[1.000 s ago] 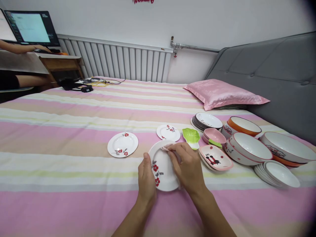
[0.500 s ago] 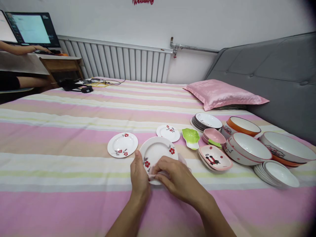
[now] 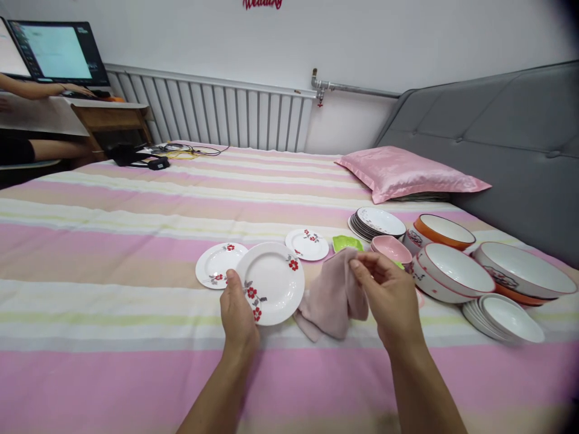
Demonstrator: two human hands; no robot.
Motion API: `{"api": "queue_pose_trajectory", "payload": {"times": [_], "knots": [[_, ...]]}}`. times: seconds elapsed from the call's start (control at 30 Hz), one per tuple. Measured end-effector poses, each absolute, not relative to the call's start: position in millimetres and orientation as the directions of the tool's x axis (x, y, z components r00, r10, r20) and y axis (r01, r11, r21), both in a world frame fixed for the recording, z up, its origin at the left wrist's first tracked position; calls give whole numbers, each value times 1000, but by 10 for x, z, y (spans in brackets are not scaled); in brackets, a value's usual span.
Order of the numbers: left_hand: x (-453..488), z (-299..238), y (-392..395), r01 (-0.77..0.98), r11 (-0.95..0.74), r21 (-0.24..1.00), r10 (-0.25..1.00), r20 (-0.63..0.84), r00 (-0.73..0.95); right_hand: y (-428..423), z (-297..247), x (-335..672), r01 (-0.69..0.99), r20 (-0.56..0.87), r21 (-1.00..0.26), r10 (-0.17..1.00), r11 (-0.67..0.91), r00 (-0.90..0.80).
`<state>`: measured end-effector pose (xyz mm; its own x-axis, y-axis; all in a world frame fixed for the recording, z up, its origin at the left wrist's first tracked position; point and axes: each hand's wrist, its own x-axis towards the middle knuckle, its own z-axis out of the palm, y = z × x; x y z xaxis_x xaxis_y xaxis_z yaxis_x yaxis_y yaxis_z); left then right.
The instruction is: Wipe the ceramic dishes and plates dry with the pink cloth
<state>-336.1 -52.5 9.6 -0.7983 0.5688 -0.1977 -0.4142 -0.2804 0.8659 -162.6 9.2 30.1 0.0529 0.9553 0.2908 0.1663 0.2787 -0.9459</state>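
My left hand [image 3: 239, 310] grips the lower left rim of a white plate [image 3: 275, 283] with red flowers, thumb on top. The plate is tilted toward me above the bed. My right hand [image 3: 393, 295] pinches a pinkish-grey cloth [image 3: 335, 295], which hangs down just right of the plate, apart from it. Behind the held plate lie two more flowered plates, one at the left [image 3: 212, 262] and one farther back [image 3: 307, 244]. The cloth and right hand partly cover a green leaf-shaped dish [image 3: 347, 243] and a pink bowl [image 3: 389, 247].
Stacked plates [image 3: 380, 221], large bowls [image 3: 456, 271], an orange bowl [image 3: 446, 229] and small white bowls [image 3: 511, 319] stand at the right. A pink pillow [image 3: 407, 172] lies near the grey headboard [image 3: 488, 120]. Cables [image 3: 194, 149] lie far left, near a person's arm [image 3: 31, 89] at a desk.
My right hand has moved off the plate to the right, lifting the cloth, which now hangs from the fingers. My left hand has shifted the plate slightly left, over the left plate's edge.
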Motion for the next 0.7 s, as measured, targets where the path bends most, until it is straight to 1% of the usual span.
{"api": "queue_pose_trajectory", "payload": {"times": [0.07, 0.13, 0.27, 0.37, 0.5, 0.6, 0.63, 0.7], "knots": [[-3345, 88, -540, -378, -252, 891, 590, -168, -790, 93, 308, -1631, -22, 241, -969, 960, 246, 145], [-3327, 85, -559, -339, -227, 913, 631, -127, -765, 87, 319, -1639, -150, 172, -968, 966, 203, 195], [-3300, 93, -598, -263, -212, 941, 718, -33, -695, 94, 333, -1653, -325, 42, -938, 969, 122, 242], [-3289, 99, -620, -205, -191, 960, 768, 16, -640, 104, 344, -1658, -407, 27, -899, 949, 161, 315], [-3263, 100, -633, -138, -164, 977, 803, 50, -594, 85, 401, -1648, -451, 107, -822, 871, 349, 479], [-3227, 87, -635, -114, -151, 982, 827, 62, -559, 48, 450, -1651, -388, 215, -775, 786, 499, 580], [-3215, 79, -635, -104, -138, 985, 835, 59, -548, 37, 455, -1660, -360, 248, -773, 771, 523, 587], [-3194, 63, -638, -74, -108, 991, 852, 54, -521, 20, 443, -1692, -312, 284, -805, 789, 505, 544]]}}
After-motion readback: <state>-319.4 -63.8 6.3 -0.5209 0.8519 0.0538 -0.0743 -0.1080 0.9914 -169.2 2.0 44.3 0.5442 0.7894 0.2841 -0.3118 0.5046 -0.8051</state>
